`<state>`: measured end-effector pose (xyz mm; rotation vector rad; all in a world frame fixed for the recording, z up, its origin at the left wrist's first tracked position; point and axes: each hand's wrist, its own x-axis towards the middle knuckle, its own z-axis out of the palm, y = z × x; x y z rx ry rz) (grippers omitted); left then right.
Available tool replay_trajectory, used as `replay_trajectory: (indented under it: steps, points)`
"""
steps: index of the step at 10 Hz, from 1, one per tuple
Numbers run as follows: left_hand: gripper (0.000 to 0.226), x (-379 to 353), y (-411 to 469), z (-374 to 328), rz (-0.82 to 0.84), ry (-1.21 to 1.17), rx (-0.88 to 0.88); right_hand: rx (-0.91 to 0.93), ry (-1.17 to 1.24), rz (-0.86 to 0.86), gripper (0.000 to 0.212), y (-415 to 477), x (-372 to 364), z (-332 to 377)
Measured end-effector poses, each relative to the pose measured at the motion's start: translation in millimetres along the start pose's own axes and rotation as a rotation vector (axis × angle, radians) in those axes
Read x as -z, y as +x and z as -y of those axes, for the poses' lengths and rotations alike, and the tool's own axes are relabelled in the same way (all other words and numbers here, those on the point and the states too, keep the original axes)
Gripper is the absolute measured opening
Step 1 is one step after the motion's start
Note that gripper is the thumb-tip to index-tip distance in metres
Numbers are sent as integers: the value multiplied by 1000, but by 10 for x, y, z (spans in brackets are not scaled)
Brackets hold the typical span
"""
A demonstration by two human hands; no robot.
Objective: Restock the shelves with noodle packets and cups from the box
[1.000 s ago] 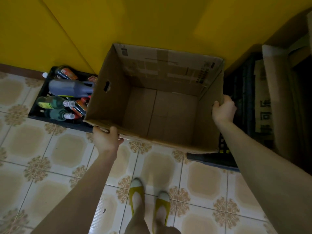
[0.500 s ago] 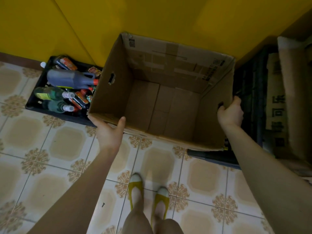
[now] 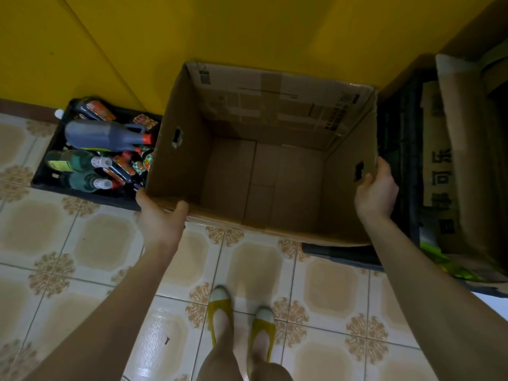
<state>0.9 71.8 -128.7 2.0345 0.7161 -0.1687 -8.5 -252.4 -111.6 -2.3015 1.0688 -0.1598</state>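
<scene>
The brown cardboard box (image 3: pixel 297 105) is open at the top, and nothing lies on its bare bottom. It stands against the yellow wall, between two black crates. My left hand (image 3: pixel 159 218) is spread against the box's near left corner, thumb along the near wall and fingers straight by the left wall. My right hand (image 3: pixel 376 191) holds the right wall beside its handle hole, thumb over the rim and fingers outside. No noodle packets or cups are in view.
A black crate (image 3: pixel 55 185) full of sauce bottles touches the box on the left. On the right, another black crate (image 3: pixel 343 254) with flattened cardboard (image 3: pixel 437 171) stands beside and under the box's corner. My feet in yellow shoes (image 3: pixel 242 323) stand on the tiled floor.
My left hand released its grip on the near rim and spread at the corner. My right hand slid along the right wall to the handle hole. The box sits a little lower and further right.
</scene>
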Motion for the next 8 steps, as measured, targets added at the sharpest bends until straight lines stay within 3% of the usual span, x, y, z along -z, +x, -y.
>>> replay_trajectory:
  steps: [5, 8]
  points:
    - [83, -53, -81, -92, 23, 230, -38, -127, -132, 115, 60, -18, 40, 113]
    - [74, 128, -199, -319, 2, 629, -85, 79, -185, 124, 55, -120, 249, 270]
